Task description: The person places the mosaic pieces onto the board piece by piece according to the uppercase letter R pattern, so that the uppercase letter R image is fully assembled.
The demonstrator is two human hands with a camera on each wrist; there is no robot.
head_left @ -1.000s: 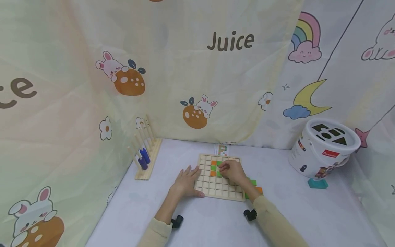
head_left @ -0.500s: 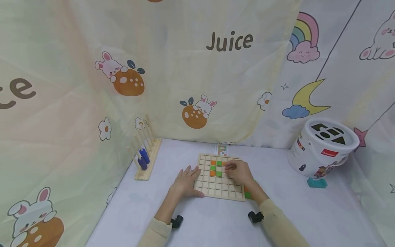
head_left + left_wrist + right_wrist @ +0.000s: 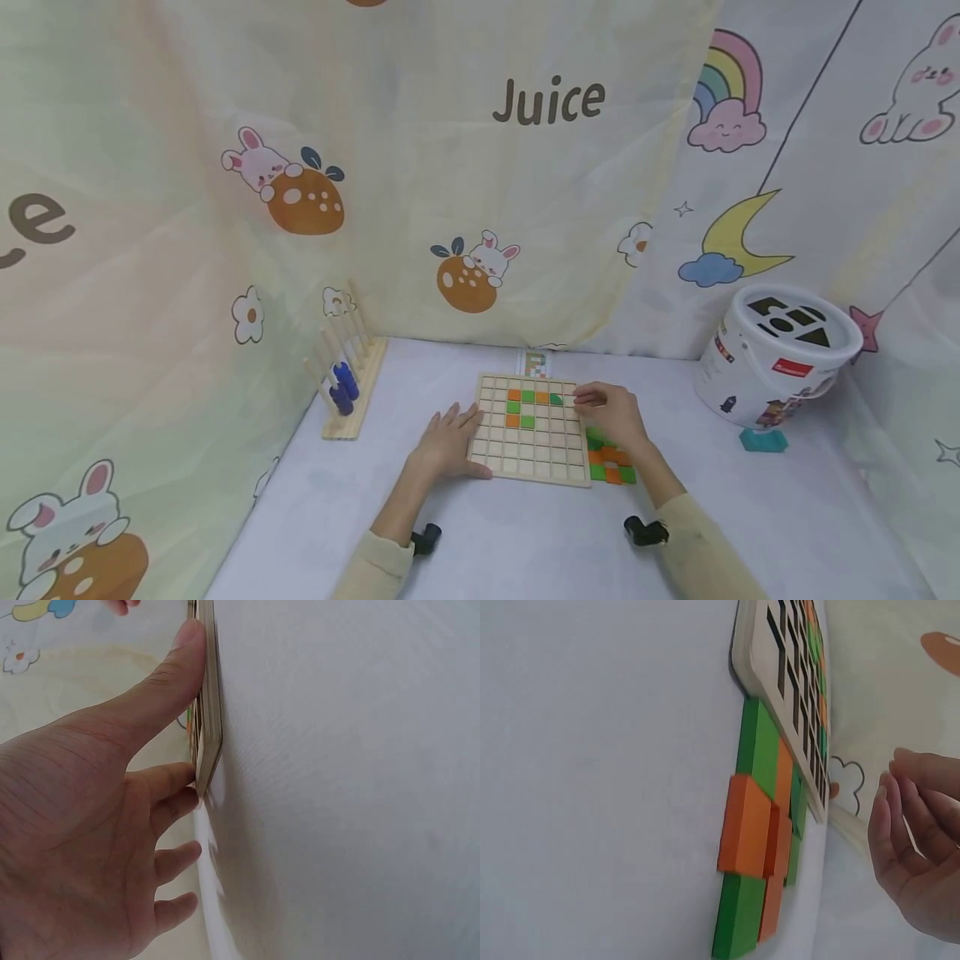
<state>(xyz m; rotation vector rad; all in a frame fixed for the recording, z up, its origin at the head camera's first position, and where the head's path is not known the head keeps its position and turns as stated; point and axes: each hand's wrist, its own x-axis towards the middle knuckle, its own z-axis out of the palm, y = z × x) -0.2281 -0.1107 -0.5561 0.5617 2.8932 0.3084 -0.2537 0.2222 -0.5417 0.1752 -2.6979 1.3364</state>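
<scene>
A wooden grid board (image 3: 534, 461) lies on the table with several orange and green square tiles (image 3: 528, 422) in its upper cells. A two-tone green tile (image 3: 556, 400) sits at the right end of the top coloured row. My left hand (image 3: 446, 444) rests on the board's left edge, fingers spread, thumb at the near edge. By the board's upper right edge hovers my right hand (image 3: 611, 413). In the right wrist view its fingers (image 3: 922, 825) are loosely bent, thumb and fingertips close together, with nothing visible between them.
Several loose green and orange tiles (image 3: 611, 460) lie against the board's right side. A pattern card (image 3: 536, 363) is behind it. A peg rack (image 3: 347, 423) with blue pieces stands left, a white bucket (image 3: 772, 367) right, near a teal block (image 3: 763, 441).
My right hand has moved rightward across the board to its right edge, uncovering orange and two-tone green tiles in the top coloured row. The left hand stays on the board.
</scene>
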